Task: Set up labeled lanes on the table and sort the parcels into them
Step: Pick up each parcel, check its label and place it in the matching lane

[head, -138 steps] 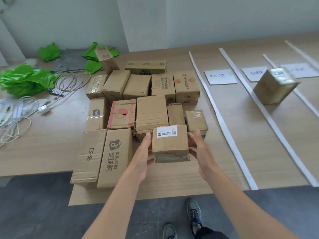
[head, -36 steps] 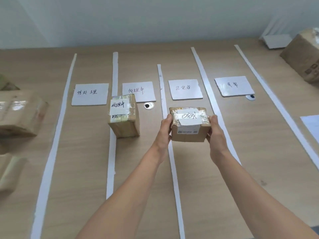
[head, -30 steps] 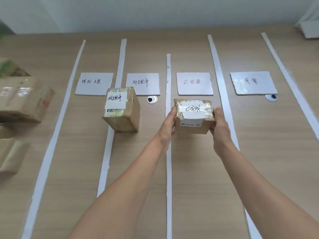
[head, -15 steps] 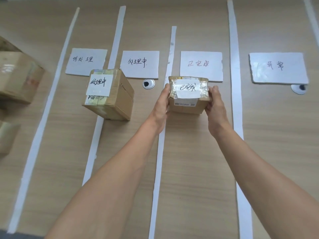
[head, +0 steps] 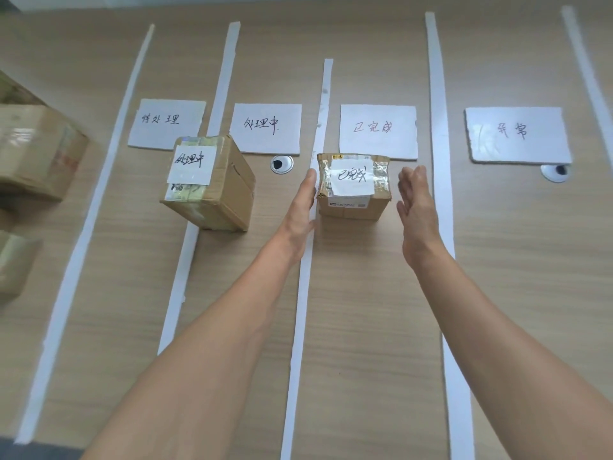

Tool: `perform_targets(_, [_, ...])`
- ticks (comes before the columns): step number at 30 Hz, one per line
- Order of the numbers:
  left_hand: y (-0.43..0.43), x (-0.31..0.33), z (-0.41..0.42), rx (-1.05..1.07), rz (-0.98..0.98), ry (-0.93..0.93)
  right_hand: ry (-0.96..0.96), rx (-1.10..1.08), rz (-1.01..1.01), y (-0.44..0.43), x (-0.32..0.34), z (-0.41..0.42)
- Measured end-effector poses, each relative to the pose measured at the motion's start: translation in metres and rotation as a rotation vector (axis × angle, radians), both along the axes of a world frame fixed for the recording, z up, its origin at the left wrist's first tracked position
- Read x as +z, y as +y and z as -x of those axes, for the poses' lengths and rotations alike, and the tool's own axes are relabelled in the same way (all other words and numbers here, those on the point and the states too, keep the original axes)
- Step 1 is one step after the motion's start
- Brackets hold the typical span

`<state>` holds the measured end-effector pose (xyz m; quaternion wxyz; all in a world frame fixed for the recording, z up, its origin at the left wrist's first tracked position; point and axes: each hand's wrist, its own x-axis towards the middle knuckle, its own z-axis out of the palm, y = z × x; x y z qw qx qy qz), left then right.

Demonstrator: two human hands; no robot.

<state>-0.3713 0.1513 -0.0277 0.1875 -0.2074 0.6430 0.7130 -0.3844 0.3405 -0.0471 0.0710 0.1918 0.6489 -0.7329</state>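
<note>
The parcel rests on the table between my opened, empty left hand and right hand, so I should draw both straight back without nudging it.

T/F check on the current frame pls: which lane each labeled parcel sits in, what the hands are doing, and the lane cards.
1. The parcel with the 已完成 note sits in the lane of the 已完成 card. True.
2. Both hands grip that parcel. False: the left hand and right hand are open beside it; the right is clearly apart, the left close to its side.
3. The parcel with the 处理中 note lies wholly inside one lane. False: its near left corner overlaps a white lane strip.
4. Four handwritten lane cards lie on the table. True.
5. A parcel stands in the 异常 lane. False: only the 异常 card shows there.
</note>
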Motion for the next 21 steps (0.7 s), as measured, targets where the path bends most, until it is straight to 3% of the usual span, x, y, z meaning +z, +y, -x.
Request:
perform_targets(11, [-0.051,0.084,-0.078,0.102,-0.054,0.138,0.21,0.039,0.047,-0.031,0.086,-0.074])
perform_targets(21, [-0.154,0.119,-0.191,0.15,-0.098,0.246,0.264,0.175,0.1,-0.159,0.123,-0.166])
